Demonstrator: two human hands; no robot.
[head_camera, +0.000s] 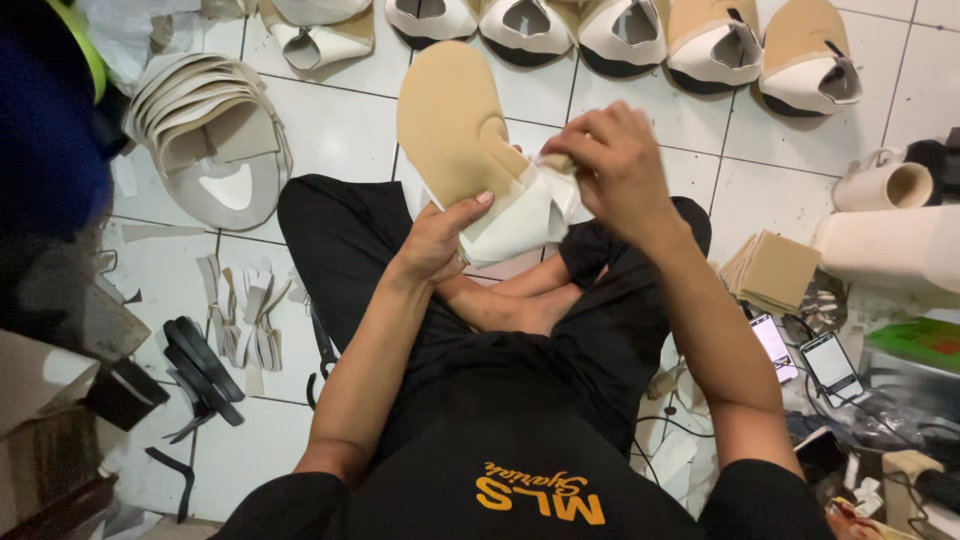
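Leftmost, on the white tiled floor (330, 120), a stack of curved tan and white shoe pieces (210, 135) lies near the top, and below it a scatter of small white strips (245, 315) sits beside some black straps (200, 370). Nearer the middle, the person sits cross-legged in black trousers, and the left hand (440, 235) is closed around the lower edge of a tan and white shoe upper (480, 165), thumb on the white part and fingers curled beneath. That upper is held up above the lap, its tan toe end pointing away toward the row of finished shoes (640, 35) along the top edge of the floor. Just right of it, the right hand (610, 165) is bunched with its fingertips pinched on the white rear edge of the same upper, so both hands grip it and nearly touch. Farther right, a small stack of tan square pieces (775, 270) rests on the floor, with two phones (805, 355) lying just below it. At the far right stand pale rolls of material (890, 215), one upright-ended and one larger lying across.
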